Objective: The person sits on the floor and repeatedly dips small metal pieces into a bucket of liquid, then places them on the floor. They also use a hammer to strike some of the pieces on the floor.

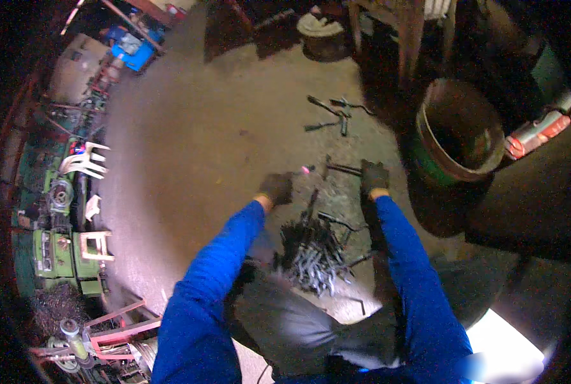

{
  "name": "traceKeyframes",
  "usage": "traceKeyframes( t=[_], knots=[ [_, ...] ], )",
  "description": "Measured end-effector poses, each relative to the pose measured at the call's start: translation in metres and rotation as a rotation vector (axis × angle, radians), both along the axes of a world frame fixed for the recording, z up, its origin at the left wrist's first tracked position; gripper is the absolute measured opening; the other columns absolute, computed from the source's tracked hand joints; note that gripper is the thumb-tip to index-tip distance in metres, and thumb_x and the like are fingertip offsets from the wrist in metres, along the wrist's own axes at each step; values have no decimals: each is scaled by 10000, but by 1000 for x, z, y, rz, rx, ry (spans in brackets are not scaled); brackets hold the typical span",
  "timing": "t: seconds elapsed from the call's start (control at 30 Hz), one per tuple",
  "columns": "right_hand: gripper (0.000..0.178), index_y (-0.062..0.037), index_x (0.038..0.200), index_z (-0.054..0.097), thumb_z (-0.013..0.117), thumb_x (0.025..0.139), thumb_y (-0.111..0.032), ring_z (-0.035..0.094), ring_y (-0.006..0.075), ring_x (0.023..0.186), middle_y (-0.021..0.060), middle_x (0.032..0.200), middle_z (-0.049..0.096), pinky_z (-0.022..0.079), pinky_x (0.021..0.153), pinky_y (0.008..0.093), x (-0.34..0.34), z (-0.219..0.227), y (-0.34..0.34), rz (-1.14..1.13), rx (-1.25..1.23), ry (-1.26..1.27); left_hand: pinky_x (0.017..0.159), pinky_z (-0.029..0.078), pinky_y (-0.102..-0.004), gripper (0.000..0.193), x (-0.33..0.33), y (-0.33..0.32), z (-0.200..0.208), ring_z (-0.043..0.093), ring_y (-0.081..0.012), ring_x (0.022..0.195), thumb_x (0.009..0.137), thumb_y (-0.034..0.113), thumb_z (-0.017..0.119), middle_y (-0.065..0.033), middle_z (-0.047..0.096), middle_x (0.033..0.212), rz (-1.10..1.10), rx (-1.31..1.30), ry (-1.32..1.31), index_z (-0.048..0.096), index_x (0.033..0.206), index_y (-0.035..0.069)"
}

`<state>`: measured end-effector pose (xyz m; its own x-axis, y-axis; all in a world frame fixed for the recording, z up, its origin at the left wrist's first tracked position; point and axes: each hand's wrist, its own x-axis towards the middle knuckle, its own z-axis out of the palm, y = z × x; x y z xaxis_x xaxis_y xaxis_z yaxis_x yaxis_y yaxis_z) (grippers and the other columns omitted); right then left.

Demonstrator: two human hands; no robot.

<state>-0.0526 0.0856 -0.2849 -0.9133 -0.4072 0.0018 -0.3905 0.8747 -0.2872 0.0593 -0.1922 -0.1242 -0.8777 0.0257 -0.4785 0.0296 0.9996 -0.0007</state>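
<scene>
My left hand point(277, 188), in a dark glove, is closed around a thin metal rod whose far end point(306, 170) glows pink. My right hand point(374, 178), also gloved, grips the handle of a hammer point(344, 169). The hammer's head points left and lies just right of the glowing end, with a small gap between them. Nearer to me, between my forearms, is a heap of bent metal pieces point(314, 259). Beyond my hands, several similar dark pieces point(341, 116) lie spread on the floor.
An open metal drum point(426, 131) stands to the right, with a red and white package point(538, 136) beside it. Wooden legs point(411, 38) and a round dark container point(322, 41) are at the far side. White chairs point(88, 161) and green machinery point(55, 249) line the left.
</scene>
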Motion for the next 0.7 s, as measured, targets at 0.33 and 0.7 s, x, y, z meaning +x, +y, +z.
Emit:
traceKeyframes(
  t=[0.33, 0.7],
  knots=[
    [330, -61, 1036, 696, 579, 811, -273, 651, 359, 963, 190, 1054, 675, 522, 808, 449, 20, 6, -8, 137, 288, -435, 617, 535, -430, 411, 3, -12, 28, 652, -303, 676, 792, 212, 681, -124, 677, 819, 627, 591, -14, 553, 1153, 63],
    [338, -21, 937, 710, 544, 861, -306, 648, 421, 874, 238, 960, 677, 515, 797, 490, -41, 191, 39, 399, 221, -132, 735, 543, -433, 512, 13, 0, -4, 671, -345, 870, 680, 270, 752, -146, 696, 913, -70, -127, 11, 603, 1137, 93]
  ],
)
